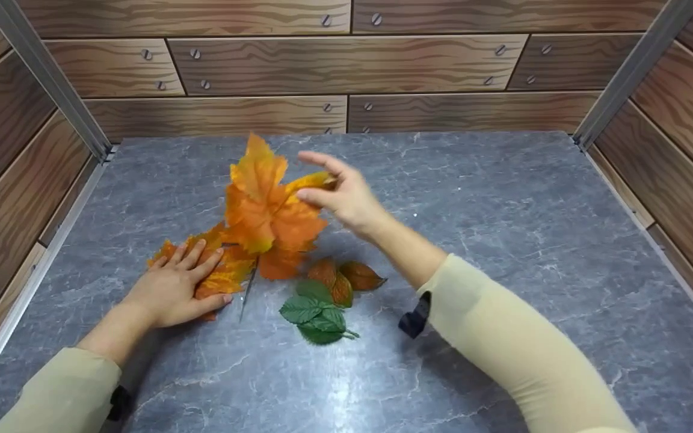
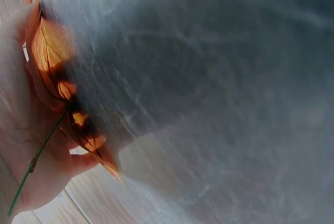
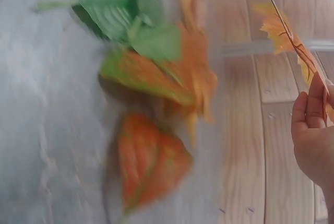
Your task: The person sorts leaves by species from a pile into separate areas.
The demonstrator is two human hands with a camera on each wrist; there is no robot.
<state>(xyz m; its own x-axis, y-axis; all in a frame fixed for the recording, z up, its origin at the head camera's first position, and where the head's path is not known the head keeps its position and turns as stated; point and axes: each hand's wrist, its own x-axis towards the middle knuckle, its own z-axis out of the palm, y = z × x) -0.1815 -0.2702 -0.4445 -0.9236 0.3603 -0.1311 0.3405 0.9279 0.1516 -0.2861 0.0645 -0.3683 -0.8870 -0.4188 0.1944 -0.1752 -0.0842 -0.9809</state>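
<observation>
My left hand (image 1: 172,291) lies with spread, straight fingers over orange maple leaves (image 1: 232,270) on the left of the tabletop. In the left wrist view, an orange leaf (image 2: 51,51) with a thin green stem (image 2: 35,161) shows under that palm. Above the table, my right hand (image 1: 349,195) holds a large orange-yellow artificial maple leaf (image 1: 268,210). Its curled fingers grip the leaf near an edge in the right wrist view, and a thin stem (image 3: 274,2) runs along the leaf. The held leaf overlaps the left pile in the head view.
Right of the pile, a cluster of green leaves (image 1: 316,316) lies on the grey marbled tabletop (image 1: 479,198). Just behind it are several red-orange leaves (image 1: 361,276). Wood-patterned panels (image 1: 346,66) and metal posts (image 1: 635,78) bound the table at the back and sides.
</observation>
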